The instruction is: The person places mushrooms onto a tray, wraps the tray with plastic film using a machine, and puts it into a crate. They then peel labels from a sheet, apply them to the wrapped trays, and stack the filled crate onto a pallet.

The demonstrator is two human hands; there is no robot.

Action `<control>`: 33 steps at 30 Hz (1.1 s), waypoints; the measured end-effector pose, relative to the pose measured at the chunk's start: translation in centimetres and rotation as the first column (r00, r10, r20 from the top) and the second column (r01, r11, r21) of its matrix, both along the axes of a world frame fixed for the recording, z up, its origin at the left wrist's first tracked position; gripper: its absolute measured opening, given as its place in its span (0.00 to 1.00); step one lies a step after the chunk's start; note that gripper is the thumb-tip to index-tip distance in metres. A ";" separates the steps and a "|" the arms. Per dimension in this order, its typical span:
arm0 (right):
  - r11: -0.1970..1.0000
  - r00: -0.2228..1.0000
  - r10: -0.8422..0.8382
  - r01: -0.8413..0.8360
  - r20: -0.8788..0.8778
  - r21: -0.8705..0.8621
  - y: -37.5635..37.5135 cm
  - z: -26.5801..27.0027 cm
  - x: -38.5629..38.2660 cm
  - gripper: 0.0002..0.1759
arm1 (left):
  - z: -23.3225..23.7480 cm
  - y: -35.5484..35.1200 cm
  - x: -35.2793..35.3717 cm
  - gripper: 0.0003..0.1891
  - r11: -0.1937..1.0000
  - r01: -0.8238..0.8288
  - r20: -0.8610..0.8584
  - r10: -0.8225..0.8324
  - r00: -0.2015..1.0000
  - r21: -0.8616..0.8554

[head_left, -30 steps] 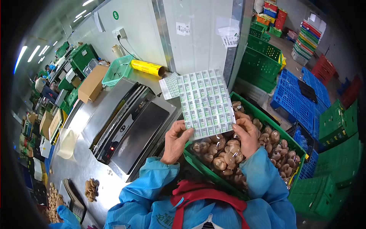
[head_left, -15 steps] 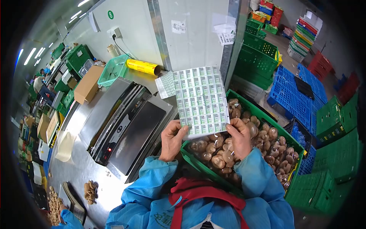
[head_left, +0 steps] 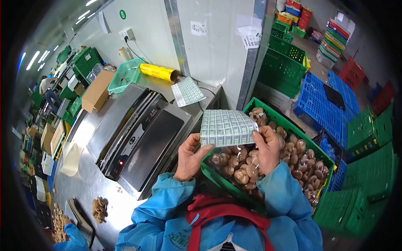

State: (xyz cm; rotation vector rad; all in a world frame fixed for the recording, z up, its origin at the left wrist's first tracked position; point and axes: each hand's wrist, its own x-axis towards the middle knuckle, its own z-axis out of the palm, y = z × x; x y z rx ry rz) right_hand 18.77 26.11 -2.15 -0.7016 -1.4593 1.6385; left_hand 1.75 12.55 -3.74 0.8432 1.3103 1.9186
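A sheet of small green-and-white labels is between my two hands, its far part tipped back so that it looks foreshortened. My right hand pinches the sheet's right edge, thumb on top. At the lower left corner, my left hand has its thumb by the edge and its fingers curled, partly hidden by the sheet. Beneath the sheet is a green crate filled with film-wrapped packs of brown mushrooms.
Left of my hands, a film-wrapping machine stands on the metal table. Behind it lie another label sheet, a yellow roll and a teal basket. A co-worker's hand is near loose mushrooms at the lower left.
The label sheet has tilted from facing me upright to a flatter, foreshortened position. The second label sheet behind it now shows fully. Both hands remain near the same spots.
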 end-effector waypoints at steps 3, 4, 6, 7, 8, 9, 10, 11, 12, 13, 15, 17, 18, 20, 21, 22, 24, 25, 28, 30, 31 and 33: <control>0.990 0.998 -0.065 0.066 -0.005 0.122 -0.5 1.2 -0.3 0.15 | 0.5 0.1 -0.1 0.08 1.000 0.001 -0.047 -0.001 0.999 0.013; 0.989 0.998 -0.009 0.017 -0.058 0.147 -0.8 1.6 -0.4 0.19 | 0.5 0.2 -0.2 0.07 1.000 -0.012 -0.049 0.012 0.999 0.009; 0.954 0.997 0.074 -0.064 -0.024 0.292 -0.5 1.7 -0.3 0.22 | 0.7 0.3 -0.5 0.07 1.000 -0.024 -0.052 0.024 0.998 0.004; 0.955 0.997 0.071 -0.061 -0.024 0.290 -0.3 1.7 0.0 0.22 | 0.8 0.3 -0.9 0.07 0.995 -0.099 -0.318 0.089 0.944 -0.014; 0.903 0.990 0.027 -0.083 0.137 0.423 -0.1 1.8 0.4 0.19 | 1.0 0.3 -1.2 0.08 0.985 -0.174 -0.562 0.137 0.816 -0.013; 0.832 0.957 -0.041 -0.127 0.288 0.540 0.0 2.0 0.7 0.16 | 1.4 0.5 -1.0 0.08 0.986 -0.169 -0.561 0.132 0.817 -0.014; 0.833 0.956 -0.045 -0.124 0.290 0.539 0.0 2.4 1.0 0.16 | 2.1 0.6 -0.8 0.09 0.969 -0.229 -0.599 0.238 0.765 0.093; 0.795 0.931 -0.087 -0.150 0.355 0.587 0.1 2.9 1.2 0.12 | 2.5 0.8 -0.6 0.10 0.938 -0.282 -0.622 0.344 0.704 0.201; 0.756 0.900 -0.132 -0.180 0.416 0.630 0.1 3.4 1.4 0.08 | 2.6 0.9 -0.9 0.11 0.932 -0.266 -0.645 0.363 0.673 0.247; 0.757 0.899 -0.134 -0.179 0.417 0.629 0.1 3.7 1.4 0.08 | 2.9 1.0 -1.1 0.11 0.933 -0.264 -0.644 0.360 0.674 0.246; 0.671 0.966 -0.108 -0.103 0.234 0.735 0.2 4.2 1.5 0.06 | 3.7 1.0 -1.5 0.12 0.935 -0.118 -0.637 0.316 0.703 0.334; 0.766 0.979 -0.003 -0.130 0.206 0.630 -0.1 4.9 1.8 0.06 | 3.4 0.7 -1.9 0.14 0.959 -0.001 -0.638 0.189 0.747 0.284; 0.842 0.982 0.098 -0.167 0.159 0.514 -0.3 5.2 2.0 0.06 | 3.6 0.7 -1.4 0.15 0.956 0.016 -0.493 0.137 0.859 0.294; 0.883 0.978 0.088 -0.166 0.191 0.438 -0.5 5.4 2.5 0.06 | 3.9 1.0 -0.6 0.15 0.952 -0.028 -0.273 0.116 0.955 0.305; 0.919 0.971 0.087 -0.165 0.223 0.357 -0.7 5.4 2.8 0.07 | 4.4 1.3 0.1 0.14 0.938 -0.066 -0.132 0.117 0.984 0.341; 0.921 0.970 0.051 -0.138 0.239 0.365 -0.7 5.0 2.9 0.08 | 4.3 1.6 0.4 0.15 0.949 -0.059 -0.114 0.099 0.988 0.311; 0.937 0.974 0.027 -0.103 0.225 0.335 -0.7 4.4 3.0 0.08 | 3.8 1.9 0.5 0.17 0.958 -0.052 -0.097 0.082 0.992 0.283; 0.951 0.978 0.005 -0.070 0.210 0.303 -0.9 4.3 3.0 0.08 | 3.4 1.9 0.5 0.20 0.974 -0.049 -0.068 0.066 0.995 0.221; 0.968 0.999 -0.009 -0.001 0.040 0.249 -2.0 4.3 2.3 0.08 | 3.7 1.7 0.9 0.23 0.988 -0.055 -0.036 0.061 0.998 0.141; 0.969 0.995 0.036 -0.058 0.095 0.239 -1.4 3.6 3.2 0.08 | 3.8 1.6 1.3 0.22 0.991 -0.065 -0.032 0.070 0.997 0.120; 0.967 0.985 0.082 -0.115 0.150 0.227 -1.1 3.1 3.5 0.08 | 3.8 1.7 1.5 0.19 0.992 -0.011 0.007 0.011 1.000 0.124; 0.975 0.991 0.064 -0.087 0.116 0.206 -0.9 2.6 3.6 0.08 | 3.3 1.6 1.5 0.17 0.991 0.042 0.046 -0.048 0.998 0.129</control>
